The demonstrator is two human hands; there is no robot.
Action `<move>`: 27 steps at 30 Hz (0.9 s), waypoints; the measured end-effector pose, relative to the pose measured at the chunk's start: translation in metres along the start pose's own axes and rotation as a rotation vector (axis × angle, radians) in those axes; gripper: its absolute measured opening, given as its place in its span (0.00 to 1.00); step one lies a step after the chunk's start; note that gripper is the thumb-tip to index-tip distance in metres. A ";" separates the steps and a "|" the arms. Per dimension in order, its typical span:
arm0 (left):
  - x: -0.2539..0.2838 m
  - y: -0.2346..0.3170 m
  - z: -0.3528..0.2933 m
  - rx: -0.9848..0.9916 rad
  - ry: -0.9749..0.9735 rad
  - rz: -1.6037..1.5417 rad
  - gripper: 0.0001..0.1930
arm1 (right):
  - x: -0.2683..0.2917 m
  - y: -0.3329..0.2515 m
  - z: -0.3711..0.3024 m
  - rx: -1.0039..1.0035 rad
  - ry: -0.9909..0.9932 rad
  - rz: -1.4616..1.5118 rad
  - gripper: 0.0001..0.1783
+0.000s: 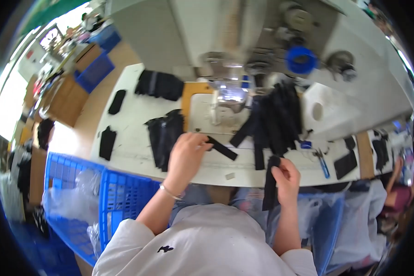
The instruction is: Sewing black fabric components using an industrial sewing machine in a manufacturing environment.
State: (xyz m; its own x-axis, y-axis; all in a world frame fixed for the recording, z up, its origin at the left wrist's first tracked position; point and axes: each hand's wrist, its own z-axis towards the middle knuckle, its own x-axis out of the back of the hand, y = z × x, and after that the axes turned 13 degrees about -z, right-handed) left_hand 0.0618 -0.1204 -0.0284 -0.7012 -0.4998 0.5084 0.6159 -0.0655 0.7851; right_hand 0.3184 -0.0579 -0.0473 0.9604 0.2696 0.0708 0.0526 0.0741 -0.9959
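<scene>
My left hand (187,154) is over the white sewing table, fingers pinched at one end of a short black fabric strip (224,149). The strip's other end points right, in front of the sewing machine's plate (209,120). Near the table's front edge, my right hand (287,180) grips another black strip (270,191), which hangs down past the edge. A heap of long black strips (278,117) lies beyond my right hand, beside the lit needle area (233,93). Left of the plate are a black fabric pile (163,138) and a black bundle (158,85).
Small black pieces (107,143) lie at the table's left end. Blue-handled snippers (324,166) and a black patch (345,165) are at the right. A blue crate (124,195) with clear plastic stands at my left, and plastic-covered goods (356,225) sit at my right.
</scene>
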 end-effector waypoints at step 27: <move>0.006 0.044 0.005 0.254 -0.259 -0.831 0.05 | -0.069 -0.023 0.003 0.331 -0.104 -0.373 0.08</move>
State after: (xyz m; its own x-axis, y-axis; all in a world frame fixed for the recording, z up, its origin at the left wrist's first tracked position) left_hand 0.0828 -0.1219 0.0104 -0.9621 -0.1648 -0.2175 -0.2011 -0.1106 0.9733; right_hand 0.2499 -0.0749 -0.0295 0.8594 0.2602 0.4401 0.2809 0.4790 -0.8317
